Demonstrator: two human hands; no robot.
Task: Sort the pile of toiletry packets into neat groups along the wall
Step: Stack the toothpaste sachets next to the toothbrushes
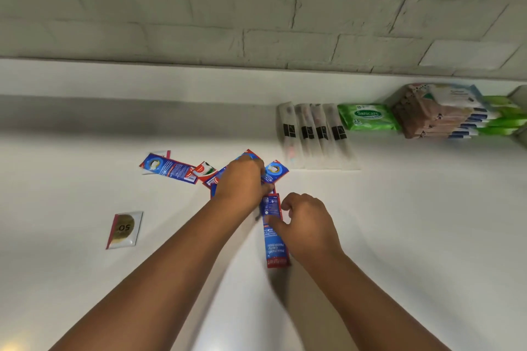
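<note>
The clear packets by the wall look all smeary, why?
In the head view, motion blur smears the row of clear plastic toothbrush packets and the stacked packs in the right corner; the green Sanicare wipes pack and the blue-and-red toothpaste sachet stay readable; the wide lens tilts the white brick wall.

Four clear toothbrush sleeves (313,134) lie in a row. One green wipes pack (368,117) lies flat beside a stack of further packs (445,114), too blurred to count. Several blue-and-red toothpaste sachets (168,167), partly hidden. One gold-disc packet (124,229).
</note>
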